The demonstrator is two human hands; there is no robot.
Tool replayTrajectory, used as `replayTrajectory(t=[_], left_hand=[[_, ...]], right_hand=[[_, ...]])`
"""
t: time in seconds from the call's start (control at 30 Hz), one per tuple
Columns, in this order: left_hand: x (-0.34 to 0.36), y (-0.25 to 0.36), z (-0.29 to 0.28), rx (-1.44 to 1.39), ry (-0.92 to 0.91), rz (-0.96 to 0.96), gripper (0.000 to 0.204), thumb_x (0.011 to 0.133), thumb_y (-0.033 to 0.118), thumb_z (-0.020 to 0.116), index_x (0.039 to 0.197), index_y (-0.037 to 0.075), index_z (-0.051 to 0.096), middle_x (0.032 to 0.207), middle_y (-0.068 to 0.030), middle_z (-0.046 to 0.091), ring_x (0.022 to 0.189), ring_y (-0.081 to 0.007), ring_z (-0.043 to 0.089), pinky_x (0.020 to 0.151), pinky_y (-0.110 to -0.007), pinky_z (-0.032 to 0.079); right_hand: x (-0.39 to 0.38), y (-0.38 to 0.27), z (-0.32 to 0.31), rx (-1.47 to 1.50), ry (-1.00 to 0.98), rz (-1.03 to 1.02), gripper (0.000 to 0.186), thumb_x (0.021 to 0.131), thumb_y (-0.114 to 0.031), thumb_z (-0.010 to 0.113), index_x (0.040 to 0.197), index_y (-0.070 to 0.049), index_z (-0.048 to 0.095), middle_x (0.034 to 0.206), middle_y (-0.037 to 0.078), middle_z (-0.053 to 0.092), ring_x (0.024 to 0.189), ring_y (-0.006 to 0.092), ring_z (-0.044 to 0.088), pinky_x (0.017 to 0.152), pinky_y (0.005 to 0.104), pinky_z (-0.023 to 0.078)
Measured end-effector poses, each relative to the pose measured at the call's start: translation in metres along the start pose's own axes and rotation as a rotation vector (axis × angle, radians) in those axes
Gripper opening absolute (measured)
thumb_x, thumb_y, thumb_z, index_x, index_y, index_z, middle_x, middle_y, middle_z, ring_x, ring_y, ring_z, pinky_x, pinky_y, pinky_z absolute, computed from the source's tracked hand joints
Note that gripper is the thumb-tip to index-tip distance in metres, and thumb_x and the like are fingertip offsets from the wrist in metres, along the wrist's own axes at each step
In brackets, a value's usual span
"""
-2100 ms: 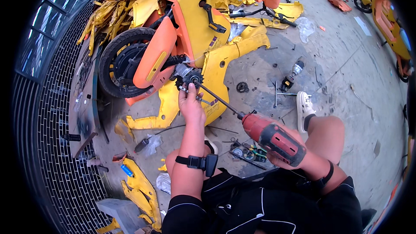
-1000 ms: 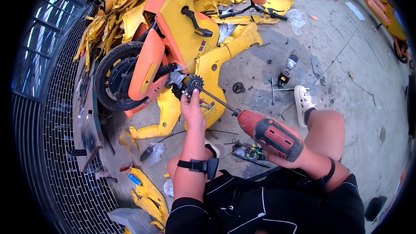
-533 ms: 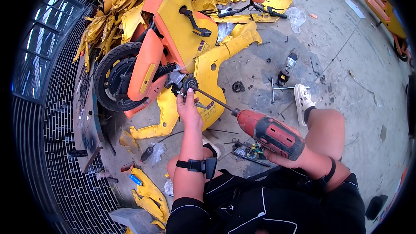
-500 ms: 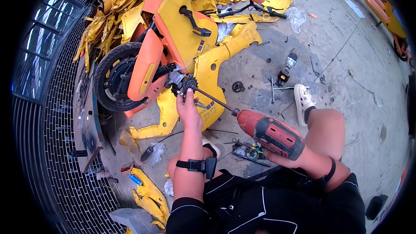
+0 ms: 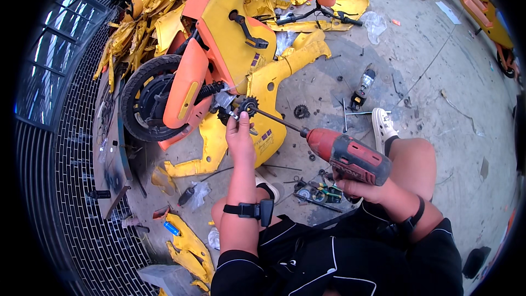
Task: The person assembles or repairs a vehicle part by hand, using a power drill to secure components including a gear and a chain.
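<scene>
My right hand (image 5: 368, 187) grips a red and black cordless impact driver (image 5: 350, 156) by its handle. Its long thin shaft (image 5: 276, 121) points up and left, its tip meeting the middle of a dark toothed sprocket (image 5: 249, 106). My left hand (image 5: 241, 137) is closed at the sprocket, thumb and fingers pinching the metal part at its lower edge; the fingers' far side is hidden. Just behind stands an orange and yellow scooter body (image 5: 230, 33) with a black rear wheel (image 5: 150, 98). A yellow panel (image 5: 268, 82) lies below the sprocket.
A second sprocket (image 5: 301, 111), a T-handle wrench (image 5: 345, 114) and another power tool (image 5: 362, 86) lie on the concrete. Several small tools and parts (image 5: 315, 193) are between my legs. Broken yellow panels (image 5: 145, 27) pile up at the far left; another scooter (image 5: 482, 5) stands far right.
The sprocket and my left fingers have shifted slightly right. The driver has moved a little to the right too, with its shaft still at the sprocket.
</scene>
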State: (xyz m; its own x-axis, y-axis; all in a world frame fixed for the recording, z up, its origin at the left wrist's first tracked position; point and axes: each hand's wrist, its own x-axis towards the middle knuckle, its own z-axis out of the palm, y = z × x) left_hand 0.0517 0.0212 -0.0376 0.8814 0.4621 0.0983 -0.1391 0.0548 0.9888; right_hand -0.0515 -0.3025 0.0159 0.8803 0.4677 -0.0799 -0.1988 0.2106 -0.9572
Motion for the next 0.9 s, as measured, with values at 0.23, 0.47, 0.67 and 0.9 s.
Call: replayTrajectory(t=[0.23, 0.47, 0.67, 0.9], left_hand=[[-0.022, 0.007, 0.016, 0.054, -0.128, -0.026, 0.031, 0.095, 0.018, 0.072, 0.121, 0.002, 0.065, 0.104, 0.0001, 0.067, 0.088, -0.0064, 0.06, 0.077, -0.02, 0.047], [-0.023, 0.022, 0.01, -0.349, -0.207, -0.005, 0.034, 0.105, 0.031, 0.055, 0.127, 0.005, 0.058, 0.106, -0.0021, 0.065, 0.086, -0.0126, 0.059, 0.074, -0.027, 0.047], [-0.002, 0.036, -0.011, -0.539, -0.019, -0.11, 0.041, 0.106, 0.043, 0.049, 0.124, 0.007, 0.056, 0.097, -0.002, 0.059, 0.077, -0.0108, 0.053, 0.07, -0.029, 0.044], [0.005, 0.026, -0.03, -0.513, 0.133, -0.191, 0.038, 0.105, 0.042, 0.049, 0.124, 0.01, 0.057, 0.094, 0.0005, 0.057, 0.077, -0.0111, 0.05, 0.069, -0.028, 0.04]], right_hand=[[0.007, 0.004, 0.003, -0.074, 0.016, -0.077, 0.044, 0.083, -0.001, 0.073, 0.124, -0.004, 0.06, 0.103, 0.005, 0.068, 0.092, 0.0147, 0.066, 0.082, 0.0313, 0.055], [0.011, -0.002, -0.003, 0.228, -0.014, -0.024, 0.043, 0.083, 0.002, 0.072, 0.123, -0.004, 0.059, 0.103, 0.006, 0.066, 0.092, 0.0151, 0.066, 0.081, 0.0294, 0.054], [0.021, -0.016, -0.002, 0.48, -0.049, -0.064, 0.061, 0.071, -0.009, 0.073, 0.127, -0.001, 0.053, 0.096, 0.011, 0.062, 0.077, 0.0247, 0.067, 0.076, 0.0378, 0.054], [0.025, -0.014, 0.002, 0.481, 0.046, -0.061, 0.065, 0.07, -0.011, 0.067, 0.132, 0.0, 0.051, 0.093, 0.012, 0.061, 0.073, 0.0257, 0.066, 0.076, 0.0409, 0.056]])
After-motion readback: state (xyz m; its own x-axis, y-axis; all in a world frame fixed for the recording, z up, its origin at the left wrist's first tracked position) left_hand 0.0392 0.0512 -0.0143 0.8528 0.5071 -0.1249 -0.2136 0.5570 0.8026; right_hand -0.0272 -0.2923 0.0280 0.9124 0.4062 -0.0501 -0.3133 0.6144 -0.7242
